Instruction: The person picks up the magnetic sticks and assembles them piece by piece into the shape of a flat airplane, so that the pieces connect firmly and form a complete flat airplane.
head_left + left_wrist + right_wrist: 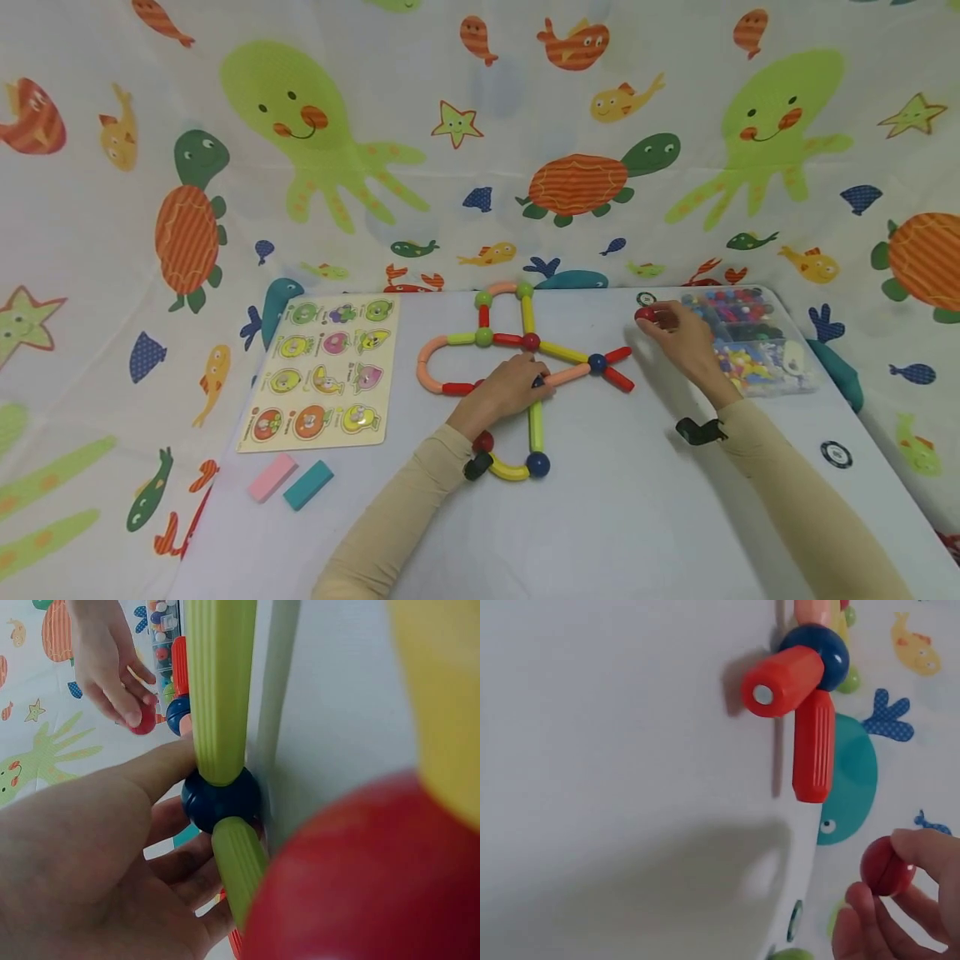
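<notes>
On the white table lies a flat figure of magnetic rods and balls. My left hand [513, 385] holds it at its middle, thumb and fingers around a blue ball [220, 799] that joins green rods [221, 690]. Over the table to the right, my right hand [684, 340] pinches a loose red ball [885, 866] between thumb and fingertips, apart from the figure. Nearest to that hand, another blue ball [597, 363] carries two short red rods [814, 750] with free ends. Below the left wrist, a red ball [483, 442] joins a curved yellow rod [510, 472].
A clear compartment box [802, 379] of balls and small parts stands at the right. A fruit picture board [393, 367] lies at the left, with a pink block [273, 477] and a teal block [308, 485] below it. Round tokens [836, 454] lie at the right.
</notes>
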The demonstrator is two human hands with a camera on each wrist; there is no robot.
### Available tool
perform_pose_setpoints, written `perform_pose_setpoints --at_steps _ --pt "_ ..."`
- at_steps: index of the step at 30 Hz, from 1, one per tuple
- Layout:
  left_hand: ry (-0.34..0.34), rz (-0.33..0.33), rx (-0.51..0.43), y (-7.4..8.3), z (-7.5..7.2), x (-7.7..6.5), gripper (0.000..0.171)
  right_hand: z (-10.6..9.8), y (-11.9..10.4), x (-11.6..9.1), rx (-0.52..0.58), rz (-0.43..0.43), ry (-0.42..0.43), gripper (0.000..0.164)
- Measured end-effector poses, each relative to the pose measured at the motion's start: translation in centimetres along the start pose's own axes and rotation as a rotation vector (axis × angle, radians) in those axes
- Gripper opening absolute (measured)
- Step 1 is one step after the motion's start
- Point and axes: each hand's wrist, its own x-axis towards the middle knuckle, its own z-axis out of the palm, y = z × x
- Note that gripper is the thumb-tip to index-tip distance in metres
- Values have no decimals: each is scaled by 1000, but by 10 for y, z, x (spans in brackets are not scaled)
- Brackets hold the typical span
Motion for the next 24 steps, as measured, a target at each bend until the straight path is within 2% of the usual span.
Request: perform_pose_setpoints --at_steps 10,18,24 --pt "5 10 17 1 0 0 40 3 17 -22 -40 -25 -137 49" --pt "9 20 32 0 1 1 39 10 20 -23 -64 -92 -141 41" --pt "15 22 31 -1 1 1 40 12 20 -24 -60 -98 -145 42"
